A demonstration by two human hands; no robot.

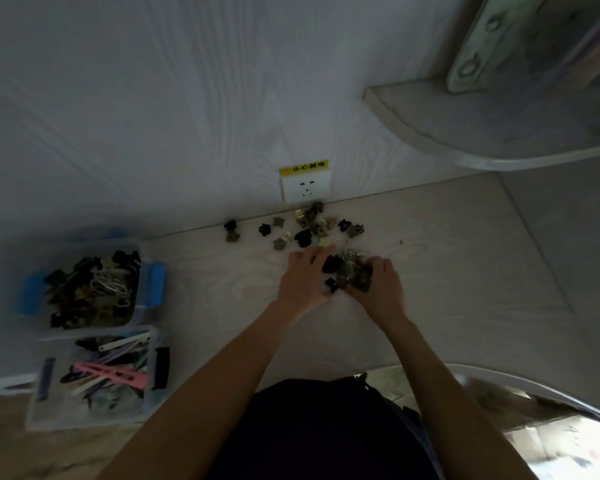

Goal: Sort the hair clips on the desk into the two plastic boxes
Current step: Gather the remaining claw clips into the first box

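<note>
Small claw hair clips [303, 228], black, beige and brown, lie scattered on the desk near the back wall. My left hand [303, 280] and my right hand [381, 287] cup a bunch of clips [349, 273] between them, fingers curled around it. At the left stand two clear plastic boxes. The far box with blue latches [153, 282] is full of small claw clips. The near box with dark latches [51, 379] holds long flat clips, one of them pink.
A white wall socket [305, 188] with a yellow warning label sits on the wall just behind the clips. A rounded shelf [465, 133] juts out at the upper right. The pale wood desk [465, 271] runs to a curved front edge at the right.
</note>
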